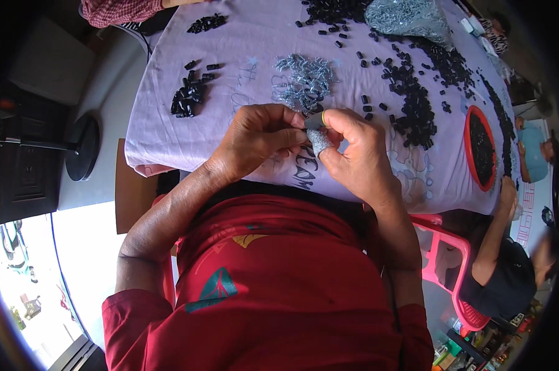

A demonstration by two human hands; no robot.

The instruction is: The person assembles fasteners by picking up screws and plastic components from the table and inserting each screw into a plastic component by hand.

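Observation:
My left hand [254, 137] and my right hand [359, 151] meet above the near edge of the table. Both are closed, thumb and forefinger pinching at the same spot. Whatever sits between the fingertips is too small and hidden to name. On my right forefinger is a dark grey finger cover [315, 120], and a pale grey wrap [319, 142] goes round the thumb. Just beyond my hands lies a loose pile of small silvery metal springs [304, 80]. A smaller heap of short black cylindrical parts [190, 96] lies to their left.
A pale purple printed cloth [186, 143] covers the table. More black pieces [409, 102] spread on the right, by a red-rimmed oval tray [471, 154]. A plastic bag of metal pieces [409, 21] lies at the back. Other people sit around; a pink chair [443, 241] stands right.

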